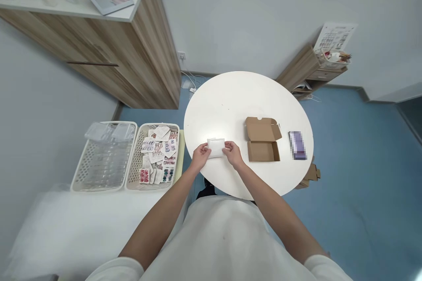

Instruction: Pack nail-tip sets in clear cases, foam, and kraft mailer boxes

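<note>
Between my two hands is a small white packet [216, 147], held by its left and right sides near the front edge of the round white table [244, 96]. My left hand [201, 156] pinches the packet's left side. On the opposite side, my right hand [232, 153] grips it with thumb and fingers. What the packet contains is hidden. To the right of my right hand, a brown cardboard box [263, 151] stands with its lid folded back, and its inside shows bare cardboard.
A purple pixelated item [297, 145] lies at the table's right. Left of the table, one white basket [152, 158] holds several cards of press-on nails; another basket [104, 158] holds clear plastic packs. A wooden cabinet [145, 52] rises behind. Folded cardboard [310, 175] sits below the table's right edge.
</note>
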### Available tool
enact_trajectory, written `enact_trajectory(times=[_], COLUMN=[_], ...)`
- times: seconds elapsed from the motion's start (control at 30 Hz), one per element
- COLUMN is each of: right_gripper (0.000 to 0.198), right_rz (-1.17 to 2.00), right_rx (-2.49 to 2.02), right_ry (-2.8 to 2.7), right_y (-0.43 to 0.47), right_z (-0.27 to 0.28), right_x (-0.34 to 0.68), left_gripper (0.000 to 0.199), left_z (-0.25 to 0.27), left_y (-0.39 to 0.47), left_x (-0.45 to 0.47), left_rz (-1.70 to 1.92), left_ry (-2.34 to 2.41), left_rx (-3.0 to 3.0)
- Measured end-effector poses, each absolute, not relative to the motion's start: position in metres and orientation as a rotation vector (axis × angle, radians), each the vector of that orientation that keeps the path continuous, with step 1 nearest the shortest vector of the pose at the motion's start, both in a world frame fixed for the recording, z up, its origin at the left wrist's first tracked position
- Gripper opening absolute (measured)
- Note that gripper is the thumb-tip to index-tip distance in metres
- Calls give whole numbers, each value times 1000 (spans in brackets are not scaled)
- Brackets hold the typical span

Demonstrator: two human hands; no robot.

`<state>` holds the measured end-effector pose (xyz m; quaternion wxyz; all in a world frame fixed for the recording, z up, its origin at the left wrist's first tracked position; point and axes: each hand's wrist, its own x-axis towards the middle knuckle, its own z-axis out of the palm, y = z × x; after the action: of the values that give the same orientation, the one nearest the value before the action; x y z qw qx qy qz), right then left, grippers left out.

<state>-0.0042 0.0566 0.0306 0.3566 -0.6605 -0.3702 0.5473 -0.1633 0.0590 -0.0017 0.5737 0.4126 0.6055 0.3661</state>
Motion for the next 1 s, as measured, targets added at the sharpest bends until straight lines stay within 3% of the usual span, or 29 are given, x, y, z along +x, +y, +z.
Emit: enact_trajectory(times=[0.27,0.53,1.0], right_gripper=[31,17,31], right_rz=[1115,858,983], right_rx=[-1755,-1819,-1907], right_ry=[-1066,-1399,-1812], right_y=[24,11,22], right_z=[54,46,21], right_x=[72,145,208], left_gripper=[43,35,42], left_z=[30,39,36], left_y=[45,34,30], left_x=[-88,-7,57], left_rz=[821,769,181], left_ry=[1343,1442,1628], left_rx=[1115,1374,1847])
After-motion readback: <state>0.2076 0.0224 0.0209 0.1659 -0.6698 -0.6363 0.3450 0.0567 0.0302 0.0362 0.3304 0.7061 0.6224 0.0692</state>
